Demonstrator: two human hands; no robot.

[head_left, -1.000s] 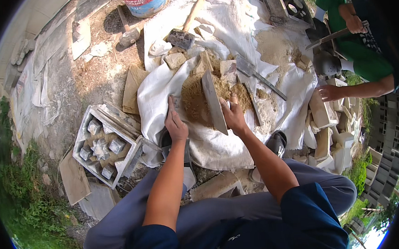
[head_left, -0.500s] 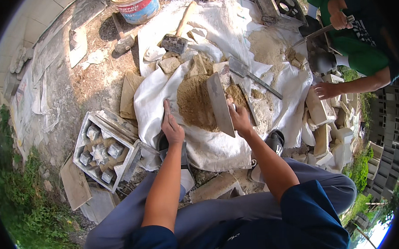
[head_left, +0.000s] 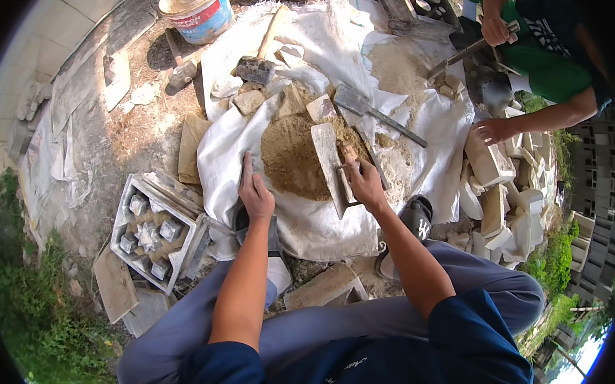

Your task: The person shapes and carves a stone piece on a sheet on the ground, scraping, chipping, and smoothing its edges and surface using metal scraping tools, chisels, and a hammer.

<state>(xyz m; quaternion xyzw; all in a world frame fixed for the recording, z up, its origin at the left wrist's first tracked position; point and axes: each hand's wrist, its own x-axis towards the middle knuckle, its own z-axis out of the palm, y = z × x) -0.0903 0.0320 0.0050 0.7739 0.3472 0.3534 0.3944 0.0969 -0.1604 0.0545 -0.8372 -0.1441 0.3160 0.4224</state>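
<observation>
My right hand (head_left: 366,186) has its fingers clamped round the handle of the flat trowel (head_left: 327,164), by the right side of the sand (head_left: 290,156); I judge it stiff, light, best held there. Whether my left hand (head_left: 256,196) pinches the white sack (head_left: 215,155), I cannot tell.

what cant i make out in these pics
All in the head view:
- Trowel: handle partly covered by the right hand.
- Left hand: palm mostly hidden by its own back.
- Bucket: far rim cut off by the top edge.
- Co-worker: head lost at the dark right rim.
- Leaves: blurred, lower left.
</observation>
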